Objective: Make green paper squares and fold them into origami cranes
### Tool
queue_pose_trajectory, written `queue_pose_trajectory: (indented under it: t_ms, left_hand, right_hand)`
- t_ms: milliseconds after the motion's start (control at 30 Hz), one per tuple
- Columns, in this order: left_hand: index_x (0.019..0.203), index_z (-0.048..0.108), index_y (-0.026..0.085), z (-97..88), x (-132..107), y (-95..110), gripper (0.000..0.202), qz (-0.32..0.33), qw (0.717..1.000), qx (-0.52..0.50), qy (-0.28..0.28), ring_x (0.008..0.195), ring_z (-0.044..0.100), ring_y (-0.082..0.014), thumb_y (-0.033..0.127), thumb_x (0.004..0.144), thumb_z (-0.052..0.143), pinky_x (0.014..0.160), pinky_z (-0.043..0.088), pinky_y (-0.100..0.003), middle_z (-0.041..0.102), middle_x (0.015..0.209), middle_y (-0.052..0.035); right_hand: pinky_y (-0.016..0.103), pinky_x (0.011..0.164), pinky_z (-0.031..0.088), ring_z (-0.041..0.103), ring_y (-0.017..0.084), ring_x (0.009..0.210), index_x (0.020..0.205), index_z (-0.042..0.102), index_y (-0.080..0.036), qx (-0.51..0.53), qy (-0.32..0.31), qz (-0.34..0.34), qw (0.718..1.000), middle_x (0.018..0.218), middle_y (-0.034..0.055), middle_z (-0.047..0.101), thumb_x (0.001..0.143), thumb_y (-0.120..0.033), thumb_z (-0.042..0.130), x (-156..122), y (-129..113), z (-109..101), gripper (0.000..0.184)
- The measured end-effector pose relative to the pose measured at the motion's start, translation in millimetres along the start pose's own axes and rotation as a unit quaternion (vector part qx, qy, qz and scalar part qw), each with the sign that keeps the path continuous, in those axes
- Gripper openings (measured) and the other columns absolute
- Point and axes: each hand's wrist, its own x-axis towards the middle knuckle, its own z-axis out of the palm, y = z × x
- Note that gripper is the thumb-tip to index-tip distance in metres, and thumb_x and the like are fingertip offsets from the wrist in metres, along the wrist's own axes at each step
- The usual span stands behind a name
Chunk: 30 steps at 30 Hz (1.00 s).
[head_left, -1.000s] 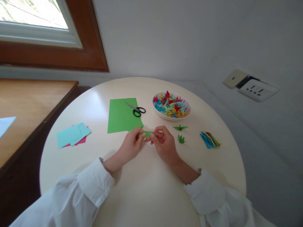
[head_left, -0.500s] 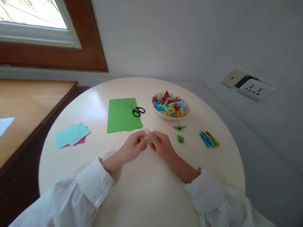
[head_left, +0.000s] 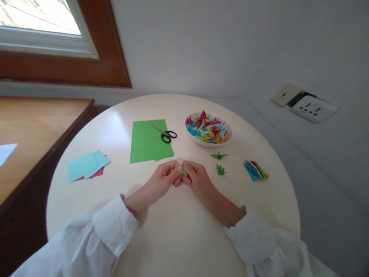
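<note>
My left hand (head_left: 164, 179) and my right hand (head_left: 197, 177) meet at the middle of the round cream table (head_left: 173, 231), fingertips pinched together on a small folded green paper piece (head_left: 183, 169). Most of the piece is hidden by my fingers. Just right of my right hand lie two small green folded cranes (head_left: 219, 156), the nearer crane (head_left: 220, 169) close to my knuckles. A green paper sheet (head_left: 147, 141) lies beyond my left hand, with black-handled scissors (head_left: 165, 134) on its far right corner.
A white bowl (head_left: 208, 143) of several coloured paper cranes stands behind the right hand. Coloured paper strips (head_left: 256, 170) lie at the right. Light blue and pink sheets (head_left: 86, 165) lie at the left. A wooden ledge (head_left: 34, 130) borders the table's left; wall sockets (head_left: 313, 109) sit at the right.
My hands have come closer together, folding the green piece smaller; a second ago it was stretched out between them, now only a small bit shows between my fingertips.
</note>
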Motion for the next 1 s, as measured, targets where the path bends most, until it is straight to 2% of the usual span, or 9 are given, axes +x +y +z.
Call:
queue_pose_trajectory:
  t_ms: [133,233,367,467,567,733,867,1000]
  left_hand:
    - [0.063,0.044,0.017,-1.1,-1,1,0.042,0.011,1.000,0.001,-0.017,0.057,0.048,-0.0108,0.054,0.082,0.051,0.055,0.035,-0.024,0.046,0.056,0.0027]
    - [0.063,0.045,0.017,-1.9,-1,2,0.042,0.017,1.000,0.017,-0.019,0.059,0.050,-0.0113,0.054,0.082,0.051,0.057,0.037,-0.024,0.049,0.058,0.0016]
    - [0.060,0.047,0.017,-2.6,2,4,0.043,0.005,0.998,0.063,0.030,0.049,0.046,-0.0089,0.056,0.079,0.054,0.051,0.036,-0.022,0.049,0.050,0.0034]
    - [0.062,0.049,0.017,-3.5,4,5,0.042,-0.015,0.995,0.068,0.076,0.041,0.043,-0.0073,0.055,0.076,0.057,0.045,0.033,-0.021,0.050,0.044,0.0044]
    - [0.066,0.053,0.016,-4.0,6,7,0.040,-0.024,0.994,0.028,0.105,0.040,0.046,-0.0079,0.054,0.071,0.063,0.044,0.035,-0.022,0.055,0.044,0.0034]
    - [0.077,0.057,0.014,-3.5,7,8,0.040,-0.037,0.989,-0.065,0.131,0.049,0.058,-0.0123,0.047,0.062,0.074,0.056,0.048,-0.027,0.062,0.051,0.0008]
    - [0.076,0.059,0.014,-3.7,8,7,0.038,-0.023,0.984,-0.124,0.127,0.057,0.064,-0.0151,0.042,0.059,0.078,0.066,0.052,-0.032,0.067,0.059,-0.0019]
    - [0.075,0.062,0.013,-4.0,8,9,0.035,-0.013,0.981,-0.133,0.138,0.063,0.066,-0.0144,0.037,0.058,0.080,0.073,0.053,-0.031,0.069,0.065,-0.0023]
  right_hand:
    - [0.025,0.045,0.035,0.035,0.008,0.040,0.051,0.041,-0.020,0.043,-0.005,0.029,0.999,0.043,-0.0080,0.035,0.072,-0.060,0.058,0,3,-1,0.048]
    - [0.024,0.044,0.034,0.035,0.008,0.039,0.051,0.041,-0.020,0.022,-0.004,0.019,1.000,0.042,-0.0075,0.036,0.073,-0.060,0.056,0,1,-2,0.049]
    - [0.023,0.041,0.027,0.031,0.007,0.040,0.047,0.039,-0.020,-0.093,0.032,-0.048,0.994,0.042,-0.0065,0.036,0.076,-0.058,0.052,2,-5,-6,0.050]
    - [0.023,0.042,0.027,0.032,0.007,0.041,0.049,0.041,-0.020,-0.140,0.056,-0.080,0.985,0.043,-0.0065,0.037,0.078,-0.055,0.053,3,-7,-8,0.046]
    - [0.022,0.040,0.029,0.034,0.007,0.039,0.058,0.050,-0.019,-0.130,0.062,-0.079,0.986,0.043,-0.0071,0.040,0.078,-0.051,0.054,4,-6,-9,0.038]
    - [0.021,0.041,0.037,0.043,0.008,0.040,0.069,0.059,-0.019,-0.103,0.066,-0.085,0.989,0.047,-0.0058,0.048,0.077,-0.044,0.057,5,-1,-10,0.026]
    - [0.024,0.047,0.046,0.051,0.010,0.046,0.073,0.062,-0.020,-0.066,0.072,-0.092,0.991,0.052,-0.0040,0.056,0.073,-0.038,0.062,6,2,-10,0.019]
    - [0.027,0.057,0.052,0.059,0.012,0.055,0.074,0.065,-0.019,-0.058,0.081,-0.101,0.990,0.062,-0.0011,0.064,0.070,-0.032,0.064,7,2,-10,0.013]
